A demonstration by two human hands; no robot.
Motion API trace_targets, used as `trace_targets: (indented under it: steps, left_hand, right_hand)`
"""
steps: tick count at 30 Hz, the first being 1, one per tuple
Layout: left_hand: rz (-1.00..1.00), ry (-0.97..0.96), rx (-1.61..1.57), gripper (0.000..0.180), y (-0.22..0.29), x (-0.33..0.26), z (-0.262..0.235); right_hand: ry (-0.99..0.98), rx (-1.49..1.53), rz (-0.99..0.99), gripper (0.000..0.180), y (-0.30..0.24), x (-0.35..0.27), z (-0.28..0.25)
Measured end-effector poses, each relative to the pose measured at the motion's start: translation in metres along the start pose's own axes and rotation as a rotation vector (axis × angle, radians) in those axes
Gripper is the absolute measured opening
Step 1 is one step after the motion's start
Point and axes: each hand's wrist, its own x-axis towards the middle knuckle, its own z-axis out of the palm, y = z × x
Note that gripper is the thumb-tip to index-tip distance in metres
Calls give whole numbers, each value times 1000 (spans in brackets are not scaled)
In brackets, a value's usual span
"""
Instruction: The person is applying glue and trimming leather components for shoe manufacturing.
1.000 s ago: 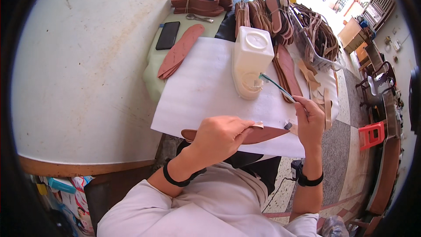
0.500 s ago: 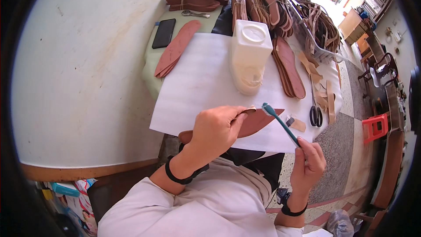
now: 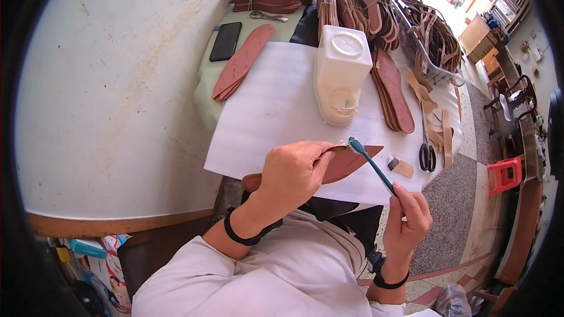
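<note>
My left hand [image 3: 295,170] is closed on a reddish-brown shoe insole [image 3: 348,166], whose tip juts out to the right of my fingers. A small curved brown edge with a pale, wet-looking end [image 3: 339,145] shows at my fingertips; I cannot tell whether it is a separate strap. My right hand [image 3: 408,217] pinches the handle of a teal toothbrush [image 3: 374,165]. Its bristle head is beside or touching that pale end. Beyond the hands stands a white plastic container [image 3: 343,73] with a cut opening and cream-coloured residue around it.
Insoles lie stacked left [image 3: 244,61] and right [image 3: 392,91] on the white sheet [image 3: 258,117]. Black-handled scissors [image 3: 427,155] and tan scraps [image 3: 447,135] lie at the right. Behind are bundled insoles [image 3: 349,9], a basket of straps [image 3: 432,41] and a phone [image 3: 225,41].
The toothbrush has moved slightly left, bringing its bristles to the pale end at my left fingertips. My left hand keeps its grip. The whole view has shifted a little.
</note>
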Motion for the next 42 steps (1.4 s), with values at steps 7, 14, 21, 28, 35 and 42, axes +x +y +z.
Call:
trace_targets:
  steps: [7,14,21,28,35,42]
  left_hand:
    - [6,14,2,16,0,0,-2]
    - [15,28,8,15,-2,0,-5]
    - [46,32,-7,15,-6,-1,-5]
    - [-12,41,-60,15,0,-1,-9]
    - [-5,47,-49,15,-3,0,-10]
    - [-4,56,-54,15,-6,2,-13]
  right_hand:
    - [24,-49,-39,27,4,0,1]
    - [50,-77,0,26,12,2,-4]
    - [8,6,-18,26,-2,2,0]
    - [42,-55,28,26,5,3,-3]
    - [79,-139,14,22,23,5,-12]
    - [146,-47,45,20,23,8,-16]
